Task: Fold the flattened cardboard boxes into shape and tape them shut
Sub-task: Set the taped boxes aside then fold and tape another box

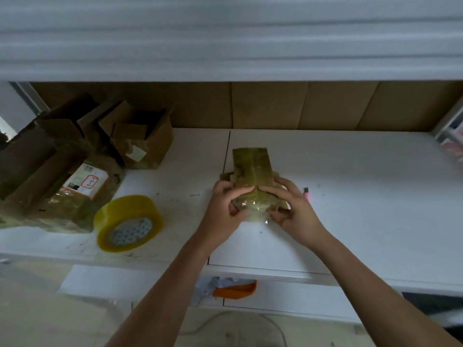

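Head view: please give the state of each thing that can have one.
small box: taped over, held at its near end
left hand: grips the box
right hand: grips the box
tape roll: lying tilted on the table, untouched
open boxes: folded up, tops open

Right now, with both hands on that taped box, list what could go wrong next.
1. The loose, crinkled tape at the near end of the small box may stick to the left hand or right hand and wrinkle rather than lie flat.
2. The pink pen-like item beside the right hand could get knocked.
3. The tape roll sits near the table edge; a reaching arm might push it off.
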Tool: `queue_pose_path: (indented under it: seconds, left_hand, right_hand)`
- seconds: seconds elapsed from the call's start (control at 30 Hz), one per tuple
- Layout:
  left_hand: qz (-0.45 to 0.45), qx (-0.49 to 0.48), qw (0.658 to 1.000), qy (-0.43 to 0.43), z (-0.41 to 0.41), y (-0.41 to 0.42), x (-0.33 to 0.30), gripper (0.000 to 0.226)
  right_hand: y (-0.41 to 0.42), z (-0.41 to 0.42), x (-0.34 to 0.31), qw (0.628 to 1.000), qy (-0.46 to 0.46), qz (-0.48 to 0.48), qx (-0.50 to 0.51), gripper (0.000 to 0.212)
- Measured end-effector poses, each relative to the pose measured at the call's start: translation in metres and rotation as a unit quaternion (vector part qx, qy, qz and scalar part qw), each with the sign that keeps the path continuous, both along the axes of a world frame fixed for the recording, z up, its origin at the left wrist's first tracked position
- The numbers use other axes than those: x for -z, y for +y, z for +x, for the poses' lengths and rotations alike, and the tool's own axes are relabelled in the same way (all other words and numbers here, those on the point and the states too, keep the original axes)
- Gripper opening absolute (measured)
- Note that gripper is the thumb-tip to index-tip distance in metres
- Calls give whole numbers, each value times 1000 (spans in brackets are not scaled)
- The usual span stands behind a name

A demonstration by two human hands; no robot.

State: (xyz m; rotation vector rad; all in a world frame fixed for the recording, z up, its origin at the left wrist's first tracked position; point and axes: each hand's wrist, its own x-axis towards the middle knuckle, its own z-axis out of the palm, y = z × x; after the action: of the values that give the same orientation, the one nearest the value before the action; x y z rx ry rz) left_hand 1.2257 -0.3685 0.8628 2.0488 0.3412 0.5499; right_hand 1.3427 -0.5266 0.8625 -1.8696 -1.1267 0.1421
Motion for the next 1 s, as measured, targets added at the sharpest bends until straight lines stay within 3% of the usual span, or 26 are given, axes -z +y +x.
queue_pose_path:
  seconds: [0.13,0.23,0.3,0.57,0.7,0.8,0.9,1.0]
  left_hand:
    - [131,-11,991,3,-6,-3,3,55]
    - [265,-2,964,31,1,3,-1,59]
    - [282,7,958,56,5,4,-1,57]
    - [197,67,975,79,10,15,4,54]
    - [64,91,988,103,11,14,-4,47]
    - [9,79,992,93,13,14,-12,38]
    - [5,70,993,93,13,16,-17,32]
    - [10,73,992,99,13,18,-18,29]
  right_hand:
    - [2,4,3,1000,-11,5,-19,69]
    - [3,19,-3,999,5,-11,-47,67]
    - [2,29,-3,998,-9,-35,-57,62]
    - [-1,38,-7,993,33,-79,-81,54]
    - [-3,42,-18,986,77,-108,-103,49]
    - [0,40,-22,977,159,-107,-89,18]
    - [12,32,-20,989,118,-82,-41,43]
    - [19,29,-13,997,45,-65,-11,46]
